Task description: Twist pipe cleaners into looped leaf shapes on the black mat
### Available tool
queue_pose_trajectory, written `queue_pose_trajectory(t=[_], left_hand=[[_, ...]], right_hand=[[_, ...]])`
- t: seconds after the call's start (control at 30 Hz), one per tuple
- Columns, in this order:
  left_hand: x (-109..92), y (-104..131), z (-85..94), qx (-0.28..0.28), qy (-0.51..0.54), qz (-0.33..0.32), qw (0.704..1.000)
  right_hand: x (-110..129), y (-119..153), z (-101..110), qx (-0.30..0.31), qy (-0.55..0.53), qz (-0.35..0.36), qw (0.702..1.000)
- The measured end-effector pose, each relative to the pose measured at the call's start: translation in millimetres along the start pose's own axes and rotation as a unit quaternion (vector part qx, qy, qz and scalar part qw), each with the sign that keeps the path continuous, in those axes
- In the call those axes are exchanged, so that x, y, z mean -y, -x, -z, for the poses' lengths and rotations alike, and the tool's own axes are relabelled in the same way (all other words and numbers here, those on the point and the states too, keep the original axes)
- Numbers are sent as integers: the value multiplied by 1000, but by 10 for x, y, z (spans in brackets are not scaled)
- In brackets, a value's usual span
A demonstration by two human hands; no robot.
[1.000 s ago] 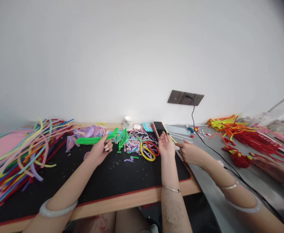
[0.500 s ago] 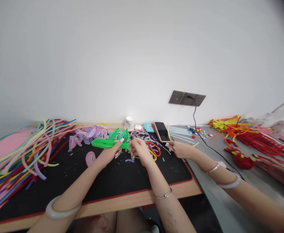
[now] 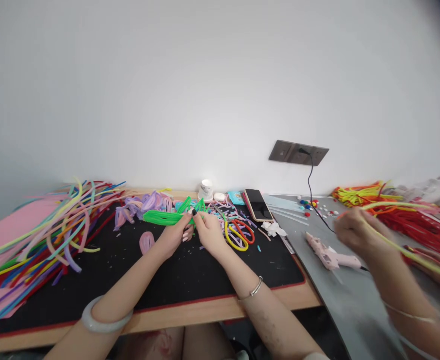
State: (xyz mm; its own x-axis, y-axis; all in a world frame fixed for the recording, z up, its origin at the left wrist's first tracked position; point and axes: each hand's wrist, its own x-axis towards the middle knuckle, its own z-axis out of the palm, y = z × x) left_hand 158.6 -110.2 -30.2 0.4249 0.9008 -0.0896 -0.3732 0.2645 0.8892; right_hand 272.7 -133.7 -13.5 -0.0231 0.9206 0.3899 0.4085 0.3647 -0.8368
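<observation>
The left hand (image 3: 175, 236) and right hand (image 3: 209, 233), now together at centre, pinch one green fuzzy looped bundle (image 3: 163, 218); a co-worker's hand (image 3: 363, 233), moved rightward, clutches one pale-yellow fuzzy stem (image 3: 396, 204).

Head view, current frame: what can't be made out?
- How the left hand and right hand grip the looped green fuzzy stems: head view, fingers cover the contact.
- Another person's fingers on the long pale-yellow stem: head view, motion blur.
- Lower-left ends of the multicoloured fuzzy stems: head view, some cut off by the left edge.
- Print on the white paper cup: head view, too small.
</observation>
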Motion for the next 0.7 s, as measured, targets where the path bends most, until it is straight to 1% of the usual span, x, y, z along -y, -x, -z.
queue_pose_trajectory(t=[0.07, 0.13, 0.2, 0.23, 0.27, 0.3, 0.33, 0.37, 0.4, 0.43, 0.47, 0.5, 0.53, 0.57, 0.6, 0.63, 0.7], left_hand=[[-34, 9, -10, -6, 59, 37, 998], [-67, 19, -7, -6, 102, 84, 991], [-85, 25, -2, 0, 125, 122, 985], [-87, 25, -3, 1, 125, 130, 984], [-86, 24, -6, 2, 115, 126, 985], [-83, 24, -11, -3, 91, 107, 990], [-80, 24, -15, -13, 52, 72, 996], [-78, 26, -17, -24, -1, 28, 999], [-78, 30, -17, -36, -61, -22, 997], [-81, 35, -13, -51, -121, -74, 989], [-85, 41, -5, -64, -175, -118, 975], [-91, 45, 5, -72, -216, -155, 961], [-96, 48, 17, -74, -245, -184, 949], [-99, 48, 30, -72, -266, -209, 938], [-102, 46, 43, -64, -285, -230, 928], [-104, 42, 54, -51, -305, -249, 918], [-109, 33, 71, -27, -346, -278, 896]], right_hand=[[19, 2, 7, -18, 91, 53, 994], [23, -1, 22, -7, 148, 93, 985], [4, -10, 36, 9, 163, 116, 980], [-14, -15, 38, 13, 154, 119, 981], [-37, -19, 34, 10, 134, 114, 984], [-63, -21, 25, 1, 102, 95, 990], [-89, -23, 11, -5, 55, 60, 997], [-113, -23, -5, -4, -6, 6, 1000], [-131, -23, -20, 6, -80, -66, 995], [-142, -22, -31, 27, -162, -147, 975], [-145, -21, -35, 57, -241, -225, 942], [-139, -20, -32, 90, -312, -289, 901], [-125, -19, -20, 117, -368, -336, 859], [-107, -18, -2, 136, -410, -365, 825], [-85, -18, 19, 149, -439, -379, 801], [-64, -17, 39, 156, -459, -386, 785], [-30, -14, 65, 157, -477, -390, 772]])
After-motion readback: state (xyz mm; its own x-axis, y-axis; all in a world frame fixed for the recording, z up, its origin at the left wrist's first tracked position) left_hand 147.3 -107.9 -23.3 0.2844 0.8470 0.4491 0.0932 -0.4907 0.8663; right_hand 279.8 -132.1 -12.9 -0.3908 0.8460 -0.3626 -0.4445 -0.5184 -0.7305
